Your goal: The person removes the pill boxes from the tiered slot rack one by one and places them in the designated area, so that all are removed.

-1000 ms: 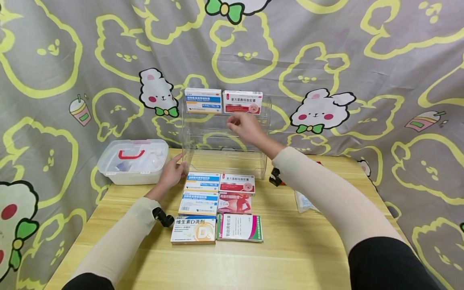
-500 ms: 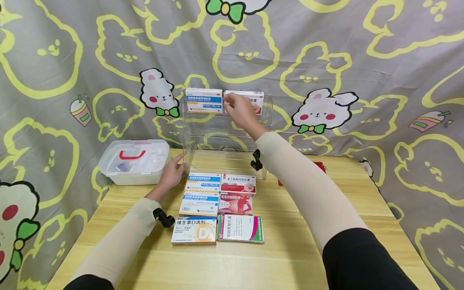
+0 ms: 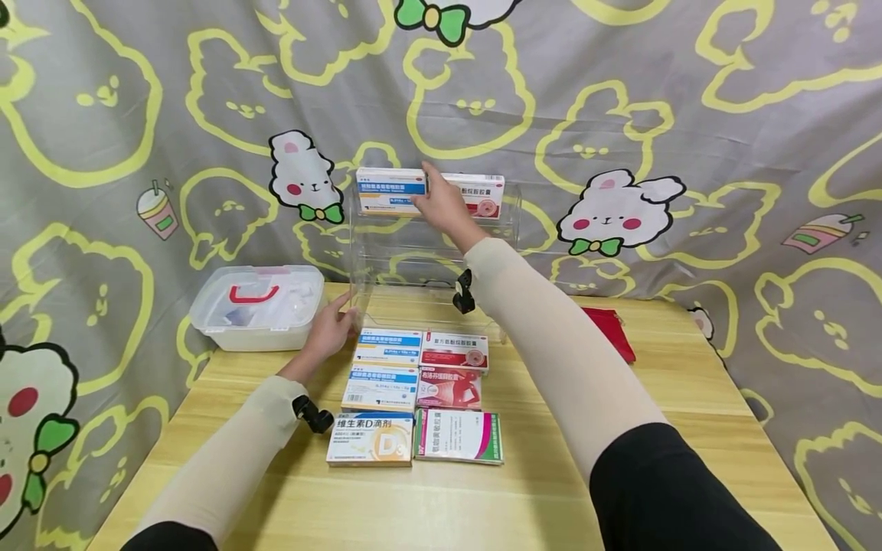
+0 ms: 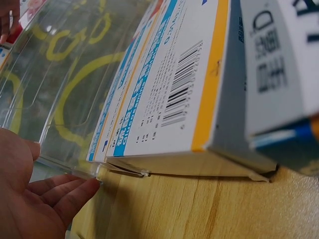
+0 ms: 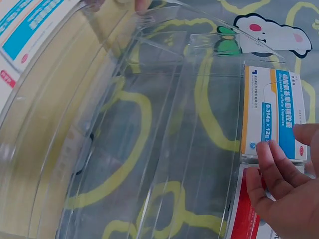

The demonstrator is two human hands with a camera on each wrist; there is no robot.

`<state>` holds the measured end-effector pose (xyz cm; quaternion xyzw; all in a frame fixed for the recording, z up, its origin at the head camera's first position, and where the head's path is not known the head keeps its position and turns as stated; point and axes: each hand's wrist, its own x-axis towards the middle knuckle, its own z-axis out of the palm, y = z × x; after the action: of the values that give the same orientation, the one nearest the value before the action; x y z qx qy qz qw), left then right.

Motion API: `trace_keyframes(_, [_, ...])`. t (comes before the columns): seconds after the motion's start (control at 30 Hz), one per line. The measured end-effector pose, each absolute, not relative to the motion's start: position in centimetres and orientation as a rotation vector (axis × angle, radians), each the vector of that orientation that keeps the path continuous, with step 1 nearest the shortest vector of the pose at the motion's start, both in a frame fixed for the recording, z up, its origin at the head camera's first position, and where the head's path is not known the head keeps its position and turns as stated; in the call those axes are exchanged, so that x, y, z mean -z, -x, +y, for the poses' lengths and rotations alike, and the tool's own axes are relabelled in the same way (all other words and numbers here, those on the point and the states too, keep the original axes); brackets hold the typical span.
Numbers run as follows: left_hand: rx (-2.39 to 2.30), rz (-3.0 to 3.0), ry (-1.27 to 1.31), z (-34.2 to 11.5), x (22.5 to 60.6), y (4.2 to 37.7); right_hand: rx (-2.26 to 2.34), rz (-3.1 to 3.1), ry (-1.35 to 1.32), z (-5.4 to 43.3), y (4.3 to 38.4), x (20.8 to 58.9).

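A clear plastic display rack stands at the back of the table. My left hand holds its lower left side, thumb and fingers at the panel's edge in the left wrist view. Two medicine boxes stand on the top tier: a blue-and-white capsule box and a red-and-white capsule box. My right hand is where they meet, in front of part of the red-and-white one. In the right wrist view, its spread fingertips are at the end of the blue-and-white box.
Before the rack, several medicine boxes lie in two columns, among them a vitamin D box, a pink ibuprofen box and a green-and-white box. A lidded plastic case stands left. A red pouch lies right. A patterned curtain hangs behind.
My right hand has risen from below the top tier and moved left to the blue-and-white box, its fingers spreading. The red pouch has come into fuller view. My left hand stays at the rack.
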<state>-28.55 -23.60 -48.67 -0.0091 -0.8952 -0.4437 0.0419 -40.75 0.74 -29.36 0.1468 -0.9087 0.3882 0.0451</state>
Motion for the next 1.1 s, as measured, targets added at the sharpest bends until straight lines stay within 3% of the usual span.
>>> trace_keyframes(0.53, [1.359,-2.740,0.030,-23.6,48.7,28.6,-1.782,-2.660,-0.284,0.2,41.1,27.2])
trace_keyframes(1.1, [1.349,-2.740,0.039,-23.6,48.6,28.6,-1.715,-2.671,-0.261,-0.2,41.1,26.4])
